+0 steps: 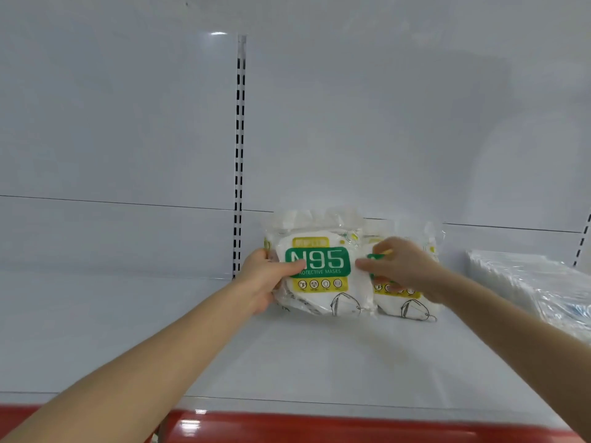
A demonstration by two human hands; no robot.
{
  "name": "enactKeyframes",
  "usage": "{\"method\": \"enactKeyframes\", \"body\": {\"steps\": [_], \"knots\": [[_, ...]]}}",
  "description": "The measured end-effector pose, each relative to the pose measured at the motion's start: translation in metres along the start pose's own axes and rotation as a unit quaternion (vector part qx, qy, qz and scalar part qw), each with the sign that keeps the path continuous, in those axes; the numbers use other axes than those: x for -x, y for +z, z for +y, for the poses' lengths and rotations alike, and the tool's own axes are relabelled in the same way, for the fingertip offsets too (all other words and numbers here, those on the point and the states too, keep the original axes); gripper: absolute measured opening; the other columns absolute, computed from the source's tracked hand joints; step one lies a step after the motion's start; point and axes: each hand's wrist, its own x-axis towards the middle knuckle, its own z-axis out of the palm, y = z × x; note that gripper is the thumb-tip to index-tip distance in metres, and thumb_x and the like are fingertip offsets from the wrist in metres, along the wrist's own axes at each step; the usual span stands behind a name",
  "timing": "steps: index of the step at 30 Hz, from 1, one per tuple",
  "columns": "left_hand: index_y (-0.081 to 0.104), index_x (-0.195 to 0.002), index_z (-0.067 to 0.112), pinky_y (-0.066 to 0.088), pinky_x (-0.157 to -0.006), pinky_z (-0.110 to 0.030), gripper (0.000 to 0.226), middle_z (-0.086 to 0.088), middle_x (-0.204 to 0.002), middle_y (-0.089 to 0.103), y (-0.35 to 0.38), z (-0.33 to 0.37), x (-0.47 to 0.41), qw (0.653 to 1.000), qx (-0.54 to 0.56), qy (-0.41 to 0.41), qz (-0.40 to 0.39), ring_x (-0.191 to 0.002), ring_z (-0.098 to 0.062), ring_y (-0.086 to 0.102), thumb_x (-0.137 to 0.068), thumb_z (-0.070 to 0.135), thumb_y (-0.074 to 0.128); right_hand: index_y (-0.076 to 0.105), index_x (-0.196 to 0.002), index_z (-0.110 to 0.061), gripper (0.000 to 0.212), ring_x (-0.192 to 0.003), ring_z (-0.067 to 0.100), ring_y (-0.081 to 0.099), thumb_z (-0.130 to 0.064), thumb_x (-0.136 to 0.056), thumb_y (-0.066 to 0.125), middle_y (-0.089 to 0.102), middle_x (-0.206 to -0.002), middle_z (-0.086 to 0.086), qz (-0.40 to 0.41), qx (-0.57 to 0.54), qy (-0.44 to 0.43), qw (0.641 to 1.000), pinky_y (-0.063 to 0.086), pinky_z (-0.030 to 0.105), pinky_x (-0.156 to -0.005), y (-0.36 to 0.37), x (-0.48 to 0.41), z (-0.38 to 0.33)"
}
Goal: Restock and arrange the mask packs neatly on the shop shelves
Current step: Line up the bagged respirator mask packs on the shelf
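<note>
Head view, quick one: what's actually in those bags, and who's holding what? (poster A)

Front N95 mask pack (319, 273) is a clear plastic bag with white folded masks inside, a green and yellow label on its face. It stands near the back of the white shelf (287, 356), leaning back a bit, just right of the slotted upright (239, 155). More white packs are tucked right behind it. The left hand (268, 279) grips its left edge, with the thumb laid across the green label. (poster B)

And the other hand? (poster A)

The right hand (403, 266) has its fingers curled over the second pack (412, 306), which stands touching the front one's right side and has the same label. Its thumb reaches the front pack's right edge. It's blurry there, so honestly can't tell if it's really gripping or just resting. (poster B)

Anything else on that shelf? (poster A)

Off to the right, apart from the two packs, there's a flat stack of clear wrappers (527, 282) with something white and pale blue inside, too smeared to read. A red strip (351, 426) runs along the shelf's front edge. (poster B)
</note>
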Motion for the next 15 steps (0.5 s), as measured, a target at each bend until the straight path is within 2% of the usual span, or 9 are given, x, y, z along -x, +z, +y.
{"method": "enactKeyframes", "body": {"steps": [2, 4, 6, 8, 12, 15], "knots": [[0.049, -0.099, 0.008, 0.054, -0.054, -0.032, 0.031, -0.007, -0.091, 0.065, 0.001, -0.003, 0.0, 1.0, -0.025, 0.008, 0.001, -0.07, -0.018, 0.065, -0.078, -0.001, 0.069, 0.052, -0.114, -0.008, 0.04, -0.067, 0.015, 0.062, -0.026, -0.083, 0.07, 0.064, -0.084, 0.006, -0.042, -0.032, 0.015, 0.999, 0.053, 0.025, -0.06, 0.012, 0.001, 0.008], [0.049, -0.102, 0.007, 0.055, -0.062, -0.036, 0.033, -0.009, -0.094, 0.064, -0.001, -0.004, -0.002, 0.999, -0.04, 0.009, 0.009, -0.074, -0.02, 0.064, -0.078, 0.001, 0.071, 0.056, -0.103, -0.005, 0.027, -0.062, 0.012, 0.06, -0.021, -0.084, 0.068, 0.064, -0.079, 0.005, -0.048, -0.035, -0.003, 0.998, 0.053, 0.021, -0.055, 0.02, 0.003, 0.011], [0.054, -0.105, 0.005, 0.054, -0.073, -0.041, 0.032, -0.011, -0.098, 0.066, -0.003, -0.003, -0.003, 0.998, -0.059, -0.002, 0.016, -0.08, -0.022, 0.064, -0.078, 0.007, 0.072, 0.056, -0.099, -0.005, 0.024, -0.064, 0.015, 0.063, -0.019, -0.083, 0.069, 0.065, -0.08, 0.008, -0.033, -0.05, -0.017, 0.998, 0.056, 0.022, -0.056, 0.022, 0.001, 0.013], [0.055, -0.108, 0.003, 0.047, -0.077, -0.04, 0.035, -0.01, -0.103, 0.065, -0.006, -0.004, -0.004, 0.994, -0.104, -0.006, 0.032, -0.088, -0.022, 0.059, -0.079, 0.012, 0.073, 0.054, -0.101, -0.008, 0.027, -0.07, 0.021, 0.066, -0.017, -0.082, 0.07, 0.065, -0.084, 0.01, -0.012, -0.051, -0.028, 0.998, 0.058, 0.027, -0.061, 0.023, 0.0, 0.012], [0.052, -0.1, 0.004, 0.037, -0.057, -0.024, 0.03, -0.008, -0.1, 0.059, -0.011, -0.006, -0.008, 0.976, -0.194, 0.034, 0.09, -0.086, -0.018, 0.053, -0.078, 0.011, 0.073, 0.051, -0.1, -0.012, 0.026, -0.079, 0.026, 0.065, -0.017, -0.083, 0.069, 0.061, -0.083, 0.006, 0.007, -0.027, -0.051, 0.998, 0.058, 0.036, -0.073, 0.031, -0.001, 0.009], [0.048, -0.09, 0.009, 0.037, -0.055, -0.025, 0.019, -0.009, -0.098, 0.059, -0.011, -0.007, -0.01, 0.985, -0.158, 0.0, 0.069, -0.09, -0.021, 0.053, -0.084, 0.006, 0.066, 0.049, -0.101, -0.011, 0.024, -0.073, 0.02, 0.059, -0.018, -0.086, 0.066, 0.055, -0.078, 0.001, 0.008, -0.02, -0.06, 0.998, 0.057, 0.036, -0.075, 0.038, -0.002, 0.008]]}}
